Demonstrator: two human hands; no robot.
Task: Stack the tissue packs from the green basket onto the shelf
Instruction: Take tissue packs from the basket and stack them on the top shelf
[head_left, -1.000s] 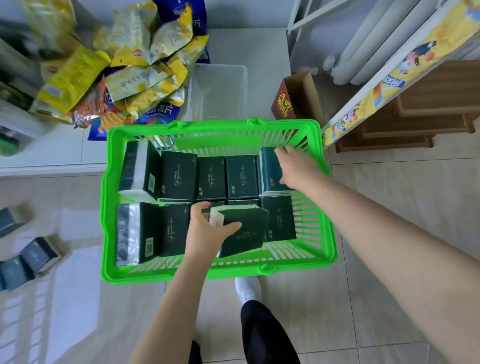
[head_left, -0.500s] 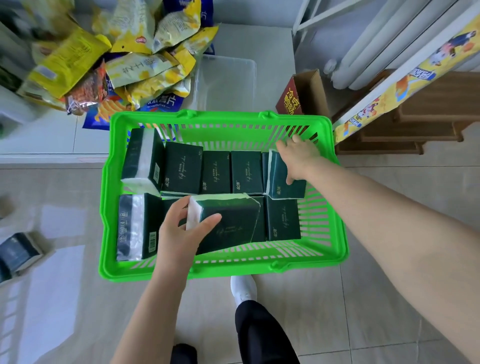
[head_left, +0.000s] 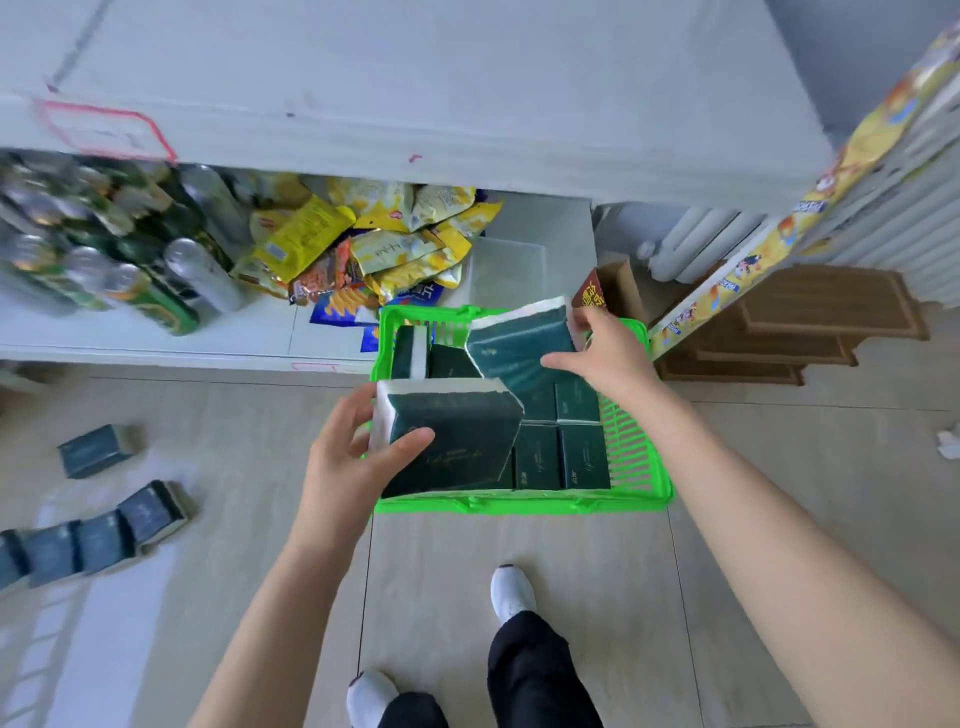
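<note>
The green basket (head_left: 631, 447) sits on the floor in front of me with several dark green tissue packs (head_left: 582, 460) inside. My left hand (head_left: 353, 467) grips one tissue pack (head_left: 457, 441) by its left end, lifted above the basket's front left. My right hand (head_left: 608, 348) grips a second tissue pack (head_left: 519, 343), raised over the basket's back right. The white shelf (head_left: 415, 98) stands beyond the basket, its top board wide and pale.
Snack bags (head_left: 374, 244) and cans (head_left: 130, 270) fill the lower shelf level. Several tissue packs (head_left: 98, 540) lie on the floor at left. A radiator (head_left: 696, 239), a small carton (head_left: 602, 296) and wooden pallets (head_left: 800, 322) are at right. My feet (head_left: 511, 592) stand near the basket.
Both hands have lifted their tissue packs up out of the basket. My head has tilted up, so the shelf's top board is in view.
</note>
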